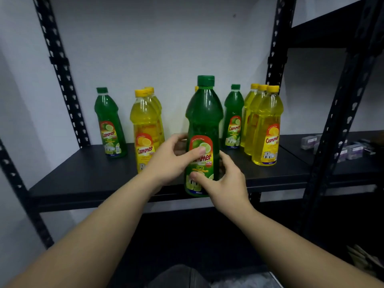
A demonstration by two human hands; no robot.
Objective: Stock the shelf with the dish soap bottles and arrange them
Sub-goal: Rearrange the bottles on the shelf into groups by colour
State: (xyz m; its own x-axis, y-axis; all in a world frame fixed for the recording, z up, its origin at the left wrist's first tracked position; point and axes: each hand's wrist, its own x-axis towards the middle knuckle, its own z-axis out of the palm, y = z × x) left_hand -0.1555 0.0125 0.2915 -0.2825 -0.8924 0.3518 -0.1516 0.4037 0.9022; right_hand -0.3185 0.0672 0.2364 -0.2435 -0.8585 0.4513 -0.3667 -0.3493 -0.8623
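Head view of a black metal shelf board [83,175] carried on perforated black uprights [62,80]. Both hands clasp one tall green plastic dish soap bottle with a green cap [204,129], which stands upright at the board's front edge with its lime label facing outward. The left hand [172,163] wraps the bottle's left side with the thumb laid across the label; the right hand [226,183] cups the lower right side, thumb low on the front. The two-sided grip probably serves to steady and turn the bottle so the label squares to the front.

Other stock stands farther back: a single green bottle at the left [110,125], a front-to-back file of yellow bottles with yellow caps [145,129] just left of the held bottle, a second green bottle at the rear right [233,119], and a file of three yellow bottles at the far right [266,129]. The colour-sorted files suggest arranging is under way.
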